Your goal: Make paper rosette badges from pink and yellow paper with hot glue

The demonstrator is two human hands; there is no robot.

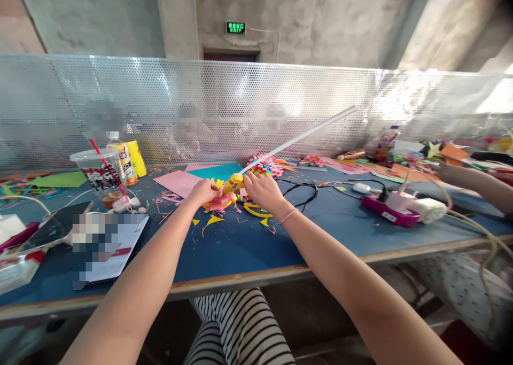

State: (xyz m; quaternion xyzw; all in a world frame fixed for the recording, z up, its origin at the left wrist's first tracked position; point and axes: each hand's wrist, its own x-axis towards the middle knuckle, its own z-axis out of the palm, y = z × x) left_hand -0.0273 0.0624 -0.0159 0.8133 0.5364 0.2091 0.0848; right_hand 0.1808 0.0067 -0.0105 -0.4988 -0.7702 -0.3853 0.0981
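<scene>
Clear plastic cup (pixel 97 168) far left: red straw, amber liquid at bottom. Left hand (pixel 205 189) pressed on layered pink-yellow paper flower (pixel 220 201), mid blue matte table (pixel 224 247); fingers curled, grip possibly pinching petals. Right hand (pixel 262 189) clenched round yellow glue gun (pixel 233 183), long translucent glue stick (pixel 298 137) angled up-right. Magenta power strip (pixel 390 211) right.

Blue table (pixel 240 247) with paper scraps. Far left: plastic cup (pixel 97 171) with red straw, yellow bottle (pixel 127 162) just behind it, phone (pixel 56 226) and a printed sheet (pixel 116 247) nearer the front edge. Pink paper sheet (pixel 178 182) mid-table. Right: pink power strip (pixel 390 211) with white plug, black cable (pixel 300 191). Perforated metal screen (pixel 256 103) behind, green exit sign (pixel 235 28) above. Another person's arm (pixel 476 183) at right.
</scene>
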